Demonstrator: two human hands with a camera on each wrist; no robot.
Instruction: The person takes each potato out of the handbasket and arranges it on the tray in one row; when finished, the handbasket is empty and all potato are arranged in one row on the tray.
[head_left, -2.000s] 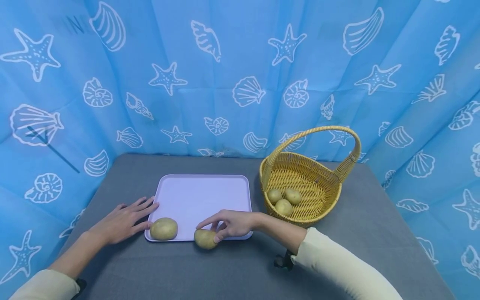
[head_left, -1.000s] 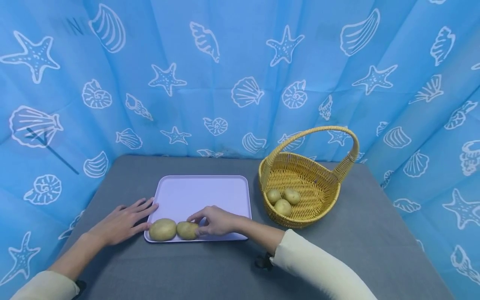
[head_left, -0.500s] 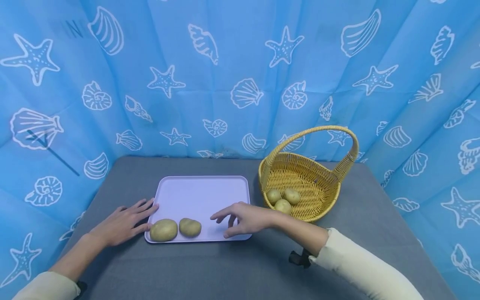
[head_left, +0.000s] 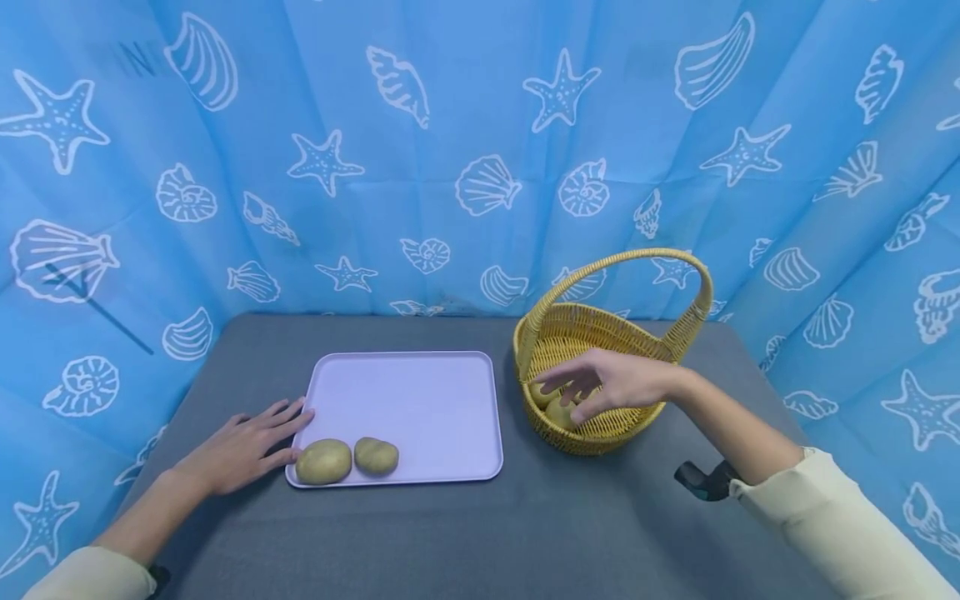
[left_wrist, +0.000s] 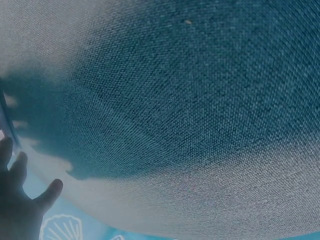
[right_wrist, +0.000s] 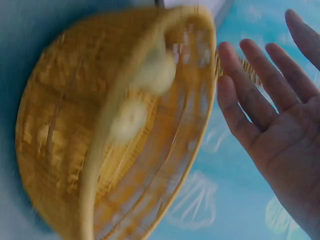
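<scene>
Here the right hand point(head_left: 611, 383), fingers spread and holding nothing, hovers over the woven wicker basket point(head_left: 645, 333) with lumpy potatoes point(head_left: 558, 412) inside; at nine o'clock, the flat left hand point(head_left: 240, 450) rests beside the smooth lilac tray point(head_left: 420, 400).

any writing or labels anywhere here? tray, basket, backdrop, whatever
Faint dark marks at the top left of the blue curtain: they look like letters, perhaps "IN", but are too dim and cut off to read for sure.
Curtain print: only white shells and starfish, no words.
Tray: no text.
Basket: no text.
Potatoes on the tray: no label.
Wrist views: blurred or plain cloth, nothing to read.
</scene>
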